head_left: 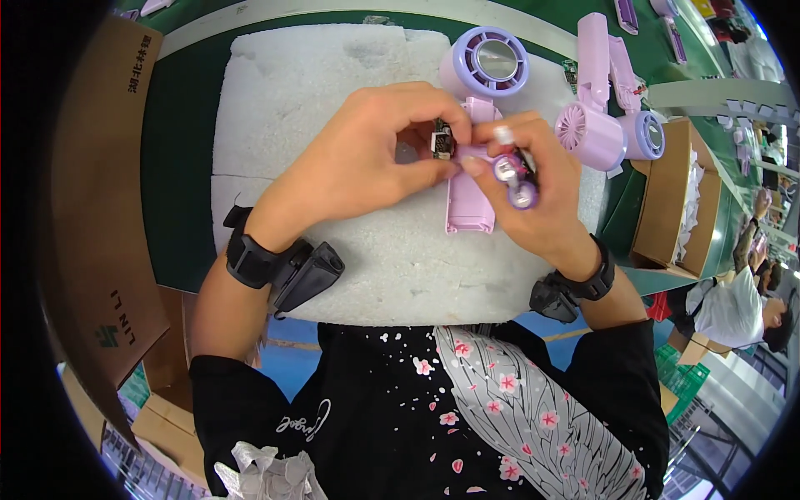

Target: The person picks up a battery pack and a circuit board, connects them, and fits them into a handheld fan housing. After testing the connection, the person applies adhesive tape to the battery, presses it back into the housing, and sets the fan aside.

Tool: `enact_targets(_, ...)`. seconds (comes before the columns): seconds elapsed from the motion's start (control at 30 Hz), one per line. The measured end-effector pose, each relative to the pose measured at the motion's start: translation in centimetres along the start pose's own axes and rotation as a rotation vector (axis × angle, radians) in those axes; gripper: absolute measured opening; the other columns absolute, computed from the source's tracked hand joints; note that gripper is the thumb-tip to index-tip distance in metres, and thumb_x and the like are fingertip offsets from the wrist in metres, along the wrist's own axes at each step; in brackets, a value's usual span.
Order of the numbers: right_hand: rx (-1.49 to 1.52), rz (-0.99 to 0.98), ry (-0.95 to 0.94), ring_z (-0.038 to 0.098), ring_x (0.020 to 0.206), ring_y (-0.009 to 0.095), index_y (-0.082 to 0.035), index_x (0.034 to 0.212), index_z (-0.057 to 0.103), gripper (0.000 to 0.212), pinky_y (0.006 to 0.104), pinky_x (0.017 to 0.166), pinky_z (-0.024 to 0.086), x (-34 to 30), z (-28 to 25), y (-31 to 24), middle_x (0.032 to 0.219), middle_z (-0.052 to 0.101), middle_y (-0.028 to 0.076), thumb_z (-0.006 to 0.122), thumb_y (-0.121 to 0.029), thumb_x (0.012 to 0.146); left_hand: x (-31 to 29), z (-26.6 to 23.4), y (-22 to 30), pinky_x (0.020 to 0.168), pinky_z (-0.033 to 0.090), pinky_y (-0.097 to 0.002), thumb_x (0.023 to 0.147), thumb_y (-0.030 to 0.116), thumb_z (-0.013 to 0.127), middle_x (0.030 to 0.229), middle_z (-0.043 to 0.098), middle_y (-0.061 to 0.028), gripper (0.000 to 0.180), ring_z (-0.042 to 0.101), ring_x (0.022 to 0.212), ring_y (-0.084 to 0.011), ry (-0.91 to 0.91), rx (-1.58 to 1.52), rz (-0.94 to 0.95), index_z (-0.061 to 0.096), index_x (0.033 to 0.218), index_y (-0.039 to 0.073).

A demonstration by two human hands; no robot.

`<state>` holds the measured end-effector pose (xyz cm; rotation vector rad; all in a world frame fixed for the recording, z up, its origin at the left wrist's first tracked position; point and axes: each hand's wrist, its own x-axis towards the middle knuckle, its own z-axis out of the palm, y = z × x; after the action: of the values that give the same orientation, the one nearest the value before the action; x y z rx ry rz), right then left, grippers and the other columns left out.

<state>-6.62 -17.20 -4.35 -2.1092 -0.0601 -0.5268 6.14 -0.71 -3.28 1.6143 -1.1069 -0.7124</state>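
A handheld fan lies on a white foam slab (279, 108), its round purple head (457, 77) away from me and its pink handle shell (470, 204) open toward me. Over the upper handle, my left hand (358, 158) pinches a small circuit board (442, 140) between thumb and fingers. Close beside it on the right, my right hand (550, 196) is closed around a pair of purple-wrapped battery cells (512, 179), whose silver ends face up. My fingers hide part of the handle, and the cells are slightly blurred.
Another pink fan (592, 133) with its handle pieces lies at the slab's right edge. A cardboard box (679, 200) with white contents stands farther right. Tall cardboard (100, 192) rises on the left. Another person (737, 308) sits at the far right.
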Motion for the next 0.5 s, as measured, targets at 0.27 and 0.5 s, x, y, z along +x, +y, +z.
enact_targets(0.27,-0.111,-0.126,0.107,0.059,0.067,0.018,-0.002,0.086,0.064,0.02,0.0282,0.057,0.046,0.5,-1.1,-0.7,0.081,0.061,0.007,0.079,-0.011,0.076,-0.1,-0.5,-0.7,0.069,0.048,-0.0224,0.075,-0.003,0.068,0.09,0.063,-0.0014,0.02,0.054,0.073,-0.0079,0.04,-0.249,-0.074,0.063,0.094,0.001)
enact_targets(0.5,-0.203,-0.154,0.117,0.055,0.055,0.014,-0.005,0.08,0.067,0.012,0.0259,0.046,0.041,0.3,-0.2,-0.1,0.075,0.058,0.004,0.077,-0.01,0.075,0.0,-1.2,-0.5,0.08,0.049,-0.0251,0.081,-0.001,0.071,0.099,0.061,-0.0049,0.019,0.058,0.091,-0.0119,-0.084,-0.314,-0.17,0.063,0.098,-0.002)
